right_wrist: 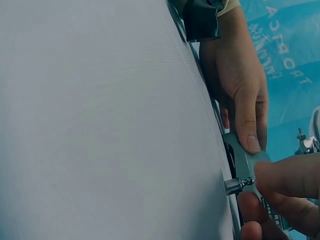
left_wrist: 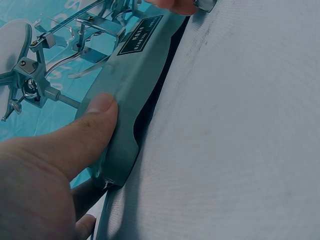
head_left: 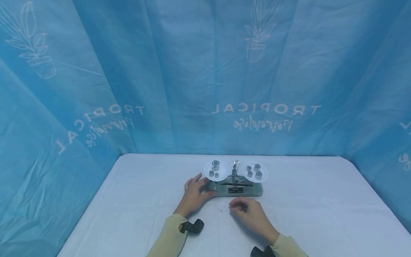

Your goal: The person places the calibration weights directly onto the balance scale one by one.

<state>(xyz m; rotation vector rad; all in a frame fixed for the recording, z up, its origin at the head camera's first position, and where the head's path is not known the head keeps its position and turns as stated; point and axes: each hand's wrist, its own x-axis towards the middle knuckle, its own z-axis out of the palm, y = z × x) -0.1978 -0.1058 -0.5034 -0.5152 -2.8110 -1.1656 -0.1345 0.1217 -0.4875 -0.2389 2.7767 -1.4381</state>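
Note:
A grey-green balance scale (head_left: 250, 191) with two white pans stands on the white cloth. My left hand (head_left: 194, 194) holds the left end of its base, the thumb (left_wrist: 102, 112) on the near face and the other fingers round the end, partly hidden. In front of the scale is my right hand (head_left: 252, 214), fingers bent. Its fingertips pinch the knob of a small metal weight (right_wrist: 233, 187), seen in the right wrist view with its base downward.
The left pan (head_left: 223, 175) carries a large weight (head_left: 215, 165) and two small ones. Several weights (head_left: 258, 175) stand on the right pan (head_left: 264, 169). Blue printed curtains (head_left: 192, 89) hang behind and beside the table (head_left: 321, 214).

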